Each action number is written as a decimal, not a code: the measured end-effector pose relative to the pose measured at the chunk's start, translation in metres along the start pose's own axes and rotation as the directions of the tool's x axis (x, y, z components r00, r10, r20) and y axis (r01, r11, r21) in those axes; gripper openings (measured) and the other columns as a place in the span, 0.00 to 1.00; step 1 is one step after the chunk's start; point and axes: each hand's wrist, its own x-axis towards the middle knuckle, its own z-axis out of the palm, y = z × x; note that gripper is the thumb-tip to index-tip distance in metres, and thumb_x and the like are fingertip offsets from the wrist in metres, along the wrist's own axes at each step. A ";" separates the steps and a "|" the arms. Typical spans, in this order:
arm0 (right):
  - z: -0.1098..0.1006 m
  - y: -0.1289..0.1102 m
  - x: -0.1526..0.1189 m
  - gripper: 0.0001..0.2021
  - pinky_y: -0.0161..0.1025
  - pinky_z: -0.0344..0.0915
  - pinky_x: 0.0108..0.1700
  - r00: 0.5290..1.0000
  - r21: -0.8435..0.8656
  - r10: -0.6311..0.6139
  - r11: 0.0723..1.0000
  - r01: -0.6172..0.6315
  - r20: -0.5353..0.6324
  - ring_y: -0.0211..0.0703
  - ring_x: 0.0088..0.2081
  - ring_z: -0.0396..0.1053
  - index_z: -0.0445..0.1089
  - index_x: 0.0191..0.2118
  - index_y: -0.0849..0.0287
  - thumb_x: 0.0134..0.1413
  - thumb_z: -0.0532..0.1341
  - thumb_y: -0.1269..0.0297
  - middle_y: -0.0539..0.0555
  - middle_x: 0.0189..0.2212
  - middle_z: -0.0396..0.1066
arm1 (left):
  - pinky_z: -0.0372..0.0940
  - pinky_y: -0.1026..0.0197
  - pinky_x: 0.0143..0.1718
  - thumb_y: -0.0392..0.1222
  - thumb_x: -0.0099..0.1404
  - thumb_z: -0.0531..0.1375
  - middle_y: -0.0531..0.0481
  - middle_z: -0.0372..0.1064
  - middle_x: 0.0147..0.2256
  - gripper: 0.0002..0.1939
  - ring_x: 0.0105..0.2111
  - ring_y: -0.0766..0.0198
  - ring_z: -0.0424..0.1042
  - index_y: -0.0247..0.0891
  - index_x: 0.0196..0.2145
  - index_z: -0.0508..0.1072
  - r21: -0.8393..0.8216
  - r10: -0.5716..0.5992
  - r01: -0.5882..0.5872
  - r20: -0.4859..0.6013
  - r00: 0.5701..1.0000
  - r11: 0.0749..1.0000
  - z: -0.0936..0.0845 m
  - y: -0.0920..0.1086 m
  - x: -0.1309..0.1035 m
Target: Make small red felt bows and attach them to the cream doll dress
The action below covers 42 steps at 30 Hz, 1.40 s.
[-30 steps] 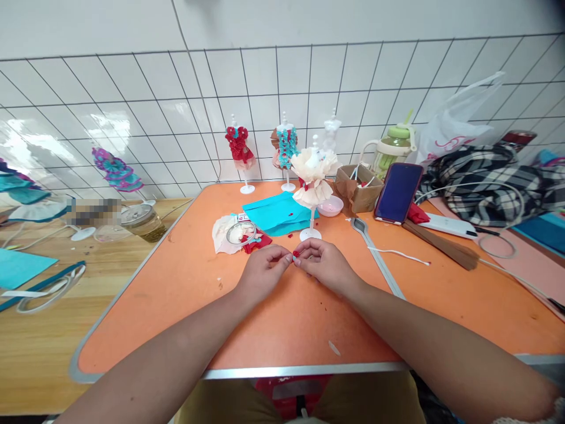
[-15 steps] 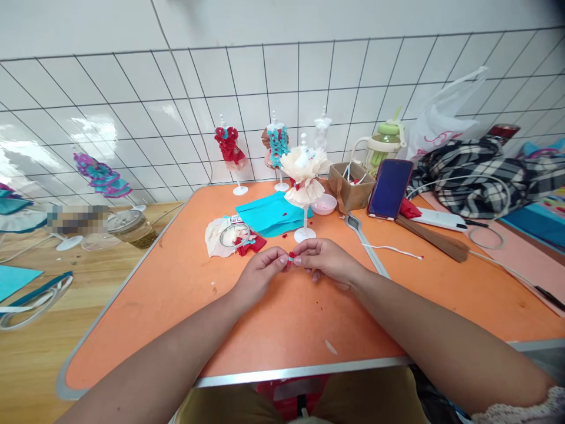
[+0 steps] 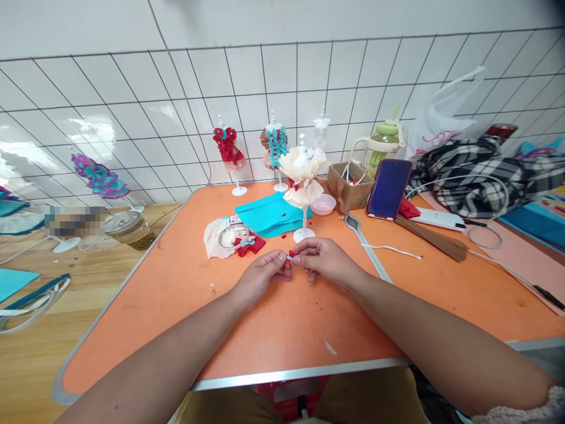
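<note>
Between my fingertips is a small red paper piece with a pale band on it; its exact shape is too small to make out. My left hand pinches it from the left, and my right hand pinches it from the right. Just behind them stands a small white dress form in a cream ruffled paper dress with red bits at the waist. Blue paper sheets lie behind my left hand. Left of these, a clear round tape roll rests on cream and red paper scraps.
Dressed mini forms stand along the tiled wall. A pink bowl, cardboard box, propped phone and green-lidded bottle are at the back right. A grey zipper strip and white cord lie beside my right hand.
My left fingers have shifted slightly on the red piece, and its pale band now sits at a different tilt. The view has moved a little; the rest stays put.
</note>
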 end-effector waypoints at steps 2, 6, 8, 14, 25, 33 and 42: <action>0.000 -0.002 0.000 0.12 0.30 0.67 0.19 1.000 -0.023 -0.006 1.000 0.005 -0.028 0.33 0.24 0.65 0.70 0.33 0.60 0.42 0.67 0.62 0.48 0.24 0.66 | 0.65 0.59 0.39 0.54 0.63 0.55 0.50 0.63 0.29 0.17 0.33 0.64 0.65 0.35 0.33 0.69 0.134 0.050 -0.044 -0.043 0.998 0.990 0.000 0.000 0.000; 0.001 -0.002 0.000 0.11 0.30 0.67 0.19 0.999 -0.027 -0.003 1.000 0.001 -0.052 0.32 0.22 0.63 0.69 0.33 0.61 0.43 0.66 0.62 0.47 0.23 0.65 | 0.65 0.61 0.36 0.52 0.55 0.63 0.49 0.67 0.33 0.19 0.34 0.62 0.67 0.36 0.38 0.69 0.515 0.199 -0.106 -0.128 0.972 0.851 0.004 0.004 -0.002; 0.003 -0.002 0.000 0.10 0.30 0.67 0.19 0.998 -0.040 -0.002 0.999 0.000 -0.057 0.32 0.22 0.63 0.69 0.33 0.61 0.43 0.65 0.63 0.48 0.23 0.65 | 0.64 0.61 0.34 0.51 0.56 0.62 0.49 0.68 0.32 0.16 0.33 0.62 0.68 0.36 0.37 0.71 0.645 0.269 -0.111 -0.152 0.951 0.756 0.005 0.006 -0.003; 0.003 -0.001 0.000 0.08 0.30 0.68 0.18 0.996 -0.102 0.011 0.995 -0.021 -0.094 0.33 0.23 0.63 0.69 0.33 0.60 0.44 0.64 0.66 0.49 0.24 0.65 | 0.62 0.62 0.35 0.46 0.65 0.54 0.49 0.72 0.34 0.12 0.35 0.62 0.69 0.39 0.37 0.74 0.836 0.367 -0.175 -0.034 0.930 0.521 0.003 0.006 -0.004; 0.004 0.003 0.003 0.07 0.31 0.69 0.19 0.991 -0.170 -0.032 0.985 0.010 -0.127 0.37 0.27 0.67 0.69 0.32 0.60 0.44 0.64 0.66 0.51 0.25 0.67 | 0.64 0.63 0.36 0.49 0.61 0.57 0.49 0.73 0.35 0.13 0.35 0.62 0.71 0.38 0.37 0.74 0.727 0.291 -0.129 -0.101 0.951 0.674 0.005 0.003 -0.004; 0.011 0.010 0.003 0.11 0.30 0.68 0.18 0.979 -0.217 -0.120 0.973 0.084 -0.163 0.34 0.23 0.66 0.64 0.37 0.56 0.45 0.64 0.62 0.48 0.26 0.69 | 0.60 0.64 0.30 0.46 0.63 0.54 0.51 0.71 0.27 0.13 0.29 0.64 0.68 0.36 0.30 0.73 0.702 0.259 -0.055 -0.188 0.948 0.710 0.001 0.006 -0.003; 0.007 0.009 0.003 0.19 0.28 0.65 0.19 0.994 0.138 0.112 0.984 -0.111 0.002 0.31 0.23 0.63 0.68 0.42 0.58 0.42 0.68 0.62 0.48 0.25 0.66 | 0.60 0.63 0.32 0.46 0.65 0.50 0.51 0.69 0.28 0.14 0.30 0.63 0.68 0.37 0.30 0.71 0.754 0.322 -0.104 -0.148 0.935 0.648 0.003 0.008 -0.006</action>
